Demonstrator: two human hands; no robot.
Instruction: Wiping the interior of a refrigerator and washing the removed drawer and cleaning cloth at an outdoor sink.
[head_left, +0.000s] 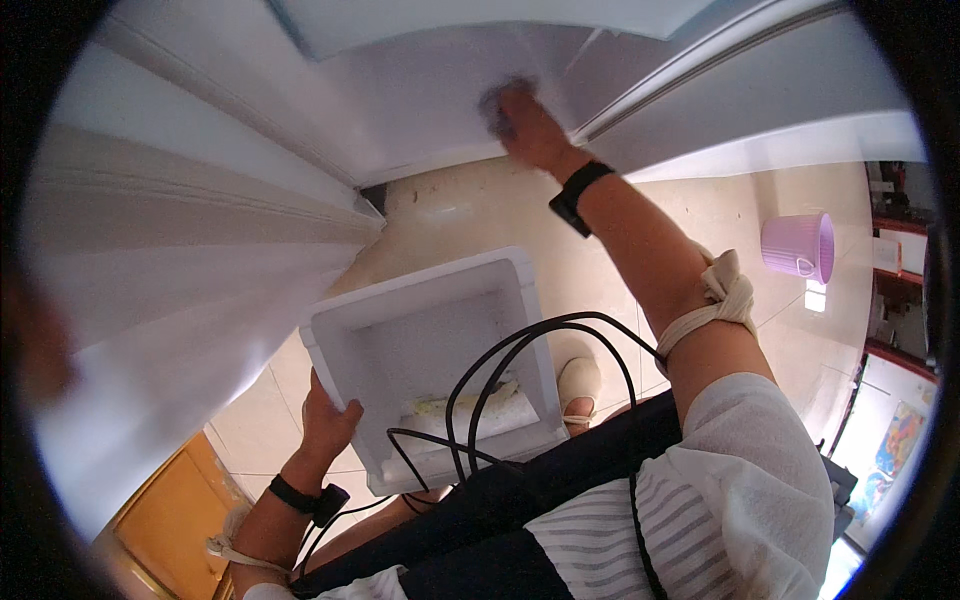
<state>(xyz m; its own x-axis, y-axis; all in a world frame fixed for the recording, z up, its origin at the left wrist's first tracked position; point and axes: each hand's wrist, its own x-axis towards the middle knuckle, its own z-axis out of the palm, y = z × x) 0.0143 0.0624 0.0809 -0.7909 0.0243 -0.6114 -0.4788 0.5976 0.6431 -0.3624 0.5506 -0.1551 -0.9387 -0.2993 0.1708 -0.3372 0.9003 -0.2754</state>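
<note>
My left hand (330, 420) grips the left wall of a white rectangular bin (442, 300), its thumb over the rim. The bin is tilted in front of my legs, and yellowish and dark residue (469, 401) marks its inside. Further ahead, my right hand (536, 139) reaches into a pale cabinet compartment (420, 97), apparently a refrigerator's. A dark grey wad (499, 105) is in its fingers, either a cloth or a scrubber; motion blur hides which. It appears to be against the compartment's floor.
A white door (187, 277) with a ribbed edge stands at the left. Black cables (525, 326) loop across the bin. On the tiled floor (697, 217) lies a purple plastic bucket (796, 244). A yellow-brown wooden panel (176, 510) is at lower left, dark red shelves (900, 277) at far right.
</note>
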